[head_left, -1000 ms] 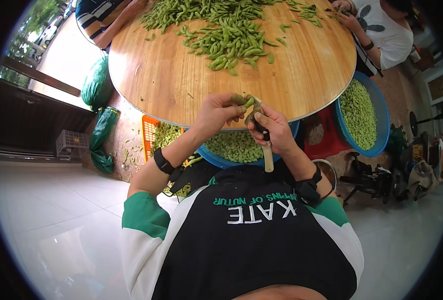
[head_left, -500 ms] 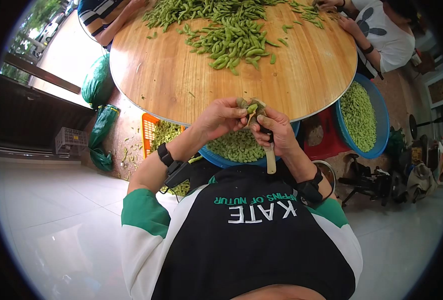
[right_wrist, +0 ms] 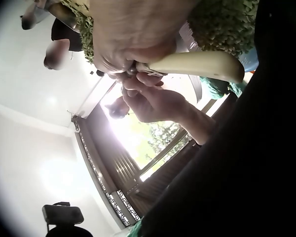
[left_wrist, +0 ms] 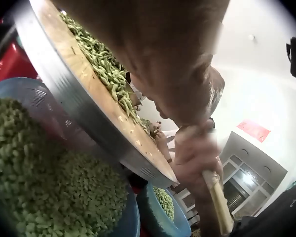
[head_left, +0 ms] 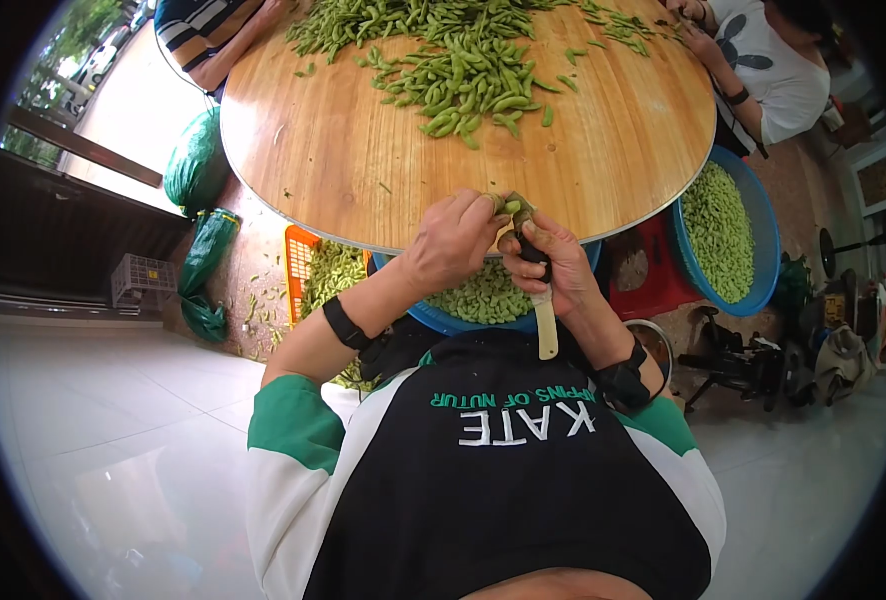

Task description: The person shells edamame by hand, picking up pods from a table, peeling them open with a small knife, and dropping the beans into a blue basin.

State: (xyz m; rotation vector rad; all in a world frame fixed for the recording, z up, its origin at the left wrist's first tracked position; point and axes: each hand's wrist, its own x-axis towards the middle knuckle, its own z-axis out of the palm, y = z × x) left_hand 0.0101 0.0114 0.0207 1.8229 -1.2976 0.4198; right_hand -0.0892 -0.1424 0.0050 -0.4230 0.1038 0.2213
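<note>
My left hand [head_left: 453,235], its back turned up, pinches a green bean pod [head_left: 513,207] between thumb and fingers just above the table's near edge. My right hand [head_left: 553,262] grips a cream-handled tool [head_left: 547,328], its handle pointing back toward my body. The tool's working end is hidden by the fingers. Both sets of fingertips meet at the pod, and dark stains mark them. In the right wrist view the pale handle [right_wrist: 200,66] sticks out from under the right hand [right_wrist: 135,34]. A blue basin [head_left: 441,318] of shelled beans sits below the hands.
A heap of green pods [head_left: 463,85] lies on the round wooden table [head_left: 313,160]. Another blue basin [head_left: 773,235] of beans stands right, an orange basket [head_left: 298,265] with pods left. Two people sit across the table; green sacks [head_left: 195,165] lie on the floor.
My left hand has rolled over so its back faces up, its fingers closing in on the pod by the right hand. The cream handle has swung slightly down and right.
</note>
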